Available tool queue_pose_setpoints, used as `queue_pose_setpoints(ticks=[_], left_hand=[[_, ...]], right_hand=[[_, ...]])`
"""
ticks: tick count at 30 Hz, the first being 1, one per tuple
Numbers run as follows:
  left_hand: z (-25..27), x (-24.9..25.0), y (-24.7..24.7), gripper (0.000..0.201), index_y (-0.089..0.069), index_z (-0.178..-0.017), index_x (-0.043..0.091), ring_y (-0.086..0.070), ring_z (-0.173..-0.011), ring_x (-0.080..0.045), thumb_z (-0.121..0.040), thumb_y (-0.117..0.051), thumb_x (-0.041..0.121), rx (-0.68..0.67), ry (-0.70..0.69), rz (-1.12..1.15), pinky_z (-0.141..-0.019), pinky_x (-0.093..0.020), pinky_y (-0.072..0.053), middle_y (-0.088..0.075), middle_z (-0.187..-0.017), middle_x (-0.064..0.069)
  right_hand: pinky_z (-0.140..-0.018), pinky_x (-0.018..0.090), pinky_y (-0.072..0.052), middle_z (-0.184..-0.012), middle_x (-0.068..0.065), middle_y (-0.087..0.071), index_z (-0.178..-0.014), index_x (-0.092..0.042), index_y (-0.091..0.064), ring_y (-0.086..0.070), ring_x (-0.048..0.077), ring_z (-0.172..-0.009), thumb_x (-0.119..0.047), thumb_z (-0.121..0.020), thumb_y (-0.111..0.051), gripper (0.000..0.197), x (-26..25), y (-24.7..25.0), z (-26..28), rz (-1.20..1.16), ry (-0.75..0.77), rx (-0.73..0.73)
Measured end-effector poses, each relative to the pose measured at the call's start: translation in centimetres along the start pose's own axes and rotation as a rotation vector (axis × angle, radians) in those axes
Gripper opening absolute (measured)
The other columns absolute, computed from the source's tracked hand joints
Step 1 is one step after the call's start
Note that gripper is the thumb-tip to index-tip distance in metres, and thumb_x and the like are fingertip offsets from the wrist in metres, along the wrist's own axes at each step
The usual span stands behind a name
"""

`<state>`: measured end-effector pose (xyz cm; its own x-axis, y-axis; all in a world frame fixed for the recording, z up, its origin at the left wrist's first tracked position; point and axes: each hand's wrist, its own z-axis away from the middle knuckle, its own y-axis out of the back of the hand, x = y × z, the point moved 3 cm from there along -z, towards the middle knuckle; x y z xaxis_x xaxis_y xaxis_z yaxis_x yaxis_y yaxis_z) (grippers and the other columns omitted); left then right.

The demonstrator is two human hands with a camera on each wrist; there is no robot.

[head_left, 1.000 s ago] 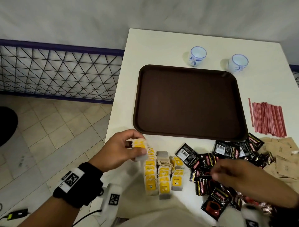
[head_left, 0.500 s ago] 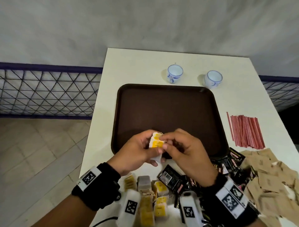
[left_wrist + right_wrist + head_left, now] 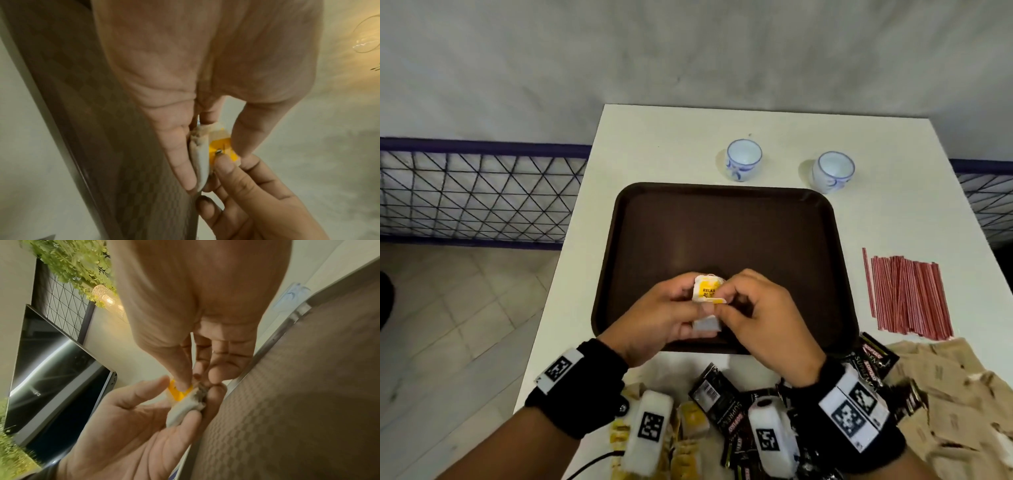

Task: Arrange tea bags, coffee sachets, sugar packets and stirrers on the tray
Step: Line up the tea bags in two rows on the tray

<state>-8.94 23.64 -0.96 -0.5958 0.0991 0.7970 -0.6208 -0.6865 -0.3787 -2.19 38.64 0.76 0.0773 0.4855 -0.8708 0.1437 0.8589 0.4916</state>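
Head view first: your tray (image 3: 726, 240) holds nothing yet, so the whole arrangement is left. Your left hand (image 3: 661, 318) and right hand (image 3: 763, 315) both pinch one tea bag (image 3: 707, 291) above its near edge; the tag reads "RELAX". Black coffee sachets (image 3: 722, 401) read "SUPREMO". Left wrist view: fingers (image 3: 180, 155) clamp the bag. Right wrist view: the same two-handed pinch.
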Motion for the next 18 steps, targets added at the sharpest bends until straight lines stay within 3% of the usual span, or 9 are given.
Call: queue_pose_setpoints(ticks=[3, 7, 12, 15, 18], left_hand=[[-0.2, 0.3, -0.2, 0.033, -0.067, -0.123, 0.013, -0.071, -0.108, -0.028, -0.091, -0.061, 0.020, 0.035, 0.032, 0.040, -0.087, -0.038, -0.059, -0.072, -0.120, -0.015], [-0.4, 0.5, 0.5, 0.030, -0.067, -0.122, 0.013, -0.071, -0.108, -0.033, -0.094, -0.059, 0.020, 0.094, 0.019, 0.058, -0.084, -0.038, -0.060, -0.072, -0.119, -0.018], [-1.3, 0.7, 2.8, 0.025, -0.069, -0.120, 0.013, -0.072, -0.107, -0.031, -0.099, -0.056, 0.009, 0.135, 0.002, 0.035, -0.080, -0.036, -0.061, -0.073, -0.115, -0.016], [-1.9, 1.3, 4.9, 0.026, -0.070, -0.118, 0.015, -0.074, -0.103, -0.027, -0.100, -0.055, 0.006, 0.169, -0.019, -0.019, -0.078, -0.034, -0.062, -0.075, -0.113, -0.011], [-1.8, 2.1, 7.5, 0.025, -0.067, -0.120, 0.013, -0.075, -0.099, -0.029, -0.100, -0.054, 0.005, 0.227, -0.066, -0.106, -0.080, -0.033, -0.063, -0.076, -0.110, -0.013]], right_hand=[[-0.068, 0.024, -0.049, -0.080, -0.006, -0.060, -0.087, -0.024, -0.069, -0.060, 0.013, -0.073, -0.010, -0.084, -0.076, 0.016, 0.6, 0.4, -0.2, -0.039, -0.019, -0.035], [-0.071, 0.039, -0.055, -0.080, -0.002, -0.064, -0.092, -0.027, -0.071, -0.063, 0.018, -0.071, -0.009, -0.087, -0.073, 0.019, 1.0, 0.6, -1.1, -0.124, -0.051, -0.063], [-0.072, 0.027, -0.052, -0.082, -0.005, -0.064, -0.082, -0.027, -0.073, -0.063, 0.015, -0.076, -0.010, -0.084, -0.076, 0.017, 0.6, 0.6, -3.0, -0.066, -0.060, -0.045], [-0.063, 0.021, -0.048, -0.073, -0.004, -0.068, -0.079, -0.023, -0.073, -0.062, 0.010, -0.064, -0.008, -0.084, -0.075, 0.016, 0.6, 0.7, -4.8, -0.052, -0.129, -0.038], [-0.054, 0.024, -0.051, -0.067, 0.005, -0.071, -0.082, -0.013, -0.071, -0.065, 0.009, -0.058, -0.004, -0.088, -0.070, 0.011, 0.4, 0.7, -7.5, -0.113, -0.221, -0.061]])
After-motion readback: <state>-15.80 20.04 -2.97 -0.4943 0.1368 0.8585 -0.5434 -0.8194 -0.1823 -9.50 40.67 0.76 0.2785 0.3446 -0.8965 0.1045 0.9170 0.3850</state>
